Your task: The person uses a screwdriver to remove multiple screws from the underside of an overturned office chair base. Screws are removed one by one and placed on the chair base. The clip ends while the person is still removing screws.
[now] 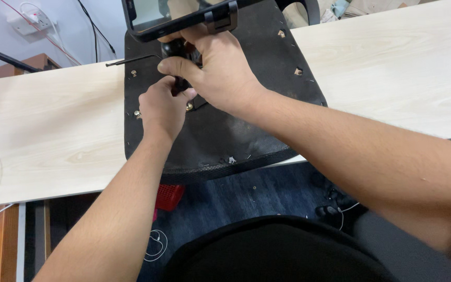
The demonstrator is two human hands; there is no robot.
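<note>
lying upside down on the pale wooden counter (392,68) is a black chair seat base (225,130), its fabric underside facing up and its near edge hanging just over the counter's front edge. both hands work near the middle of this seat base. the left hand (163,109) sits on the seat's left-centre part, its fingers curled together around a small dark piece that shows between the two hands; how firmly they clamp it cannot be told. the right hand (217,70) comes in from the seat's right side and lies just above the left hand, touching it, with its fingers folded down over a black knob or bracket (176,49) on the seat base. a thin black metal rod (131,61) sticks out leftwards from under the right hand, reaching the seat's left edge. small brass-coloured bolts (138,113) show on the seat base just left of the left hand. at the seat's far edge, a black phone-like device in a clamp (178,15) rises above the right hand. beyond the seat's far left corner, a white power strip (30,21) with cables sits on the wall. below the seat's near edge, on the dark floor, lies a red basket-like thing (169,196).
</note>
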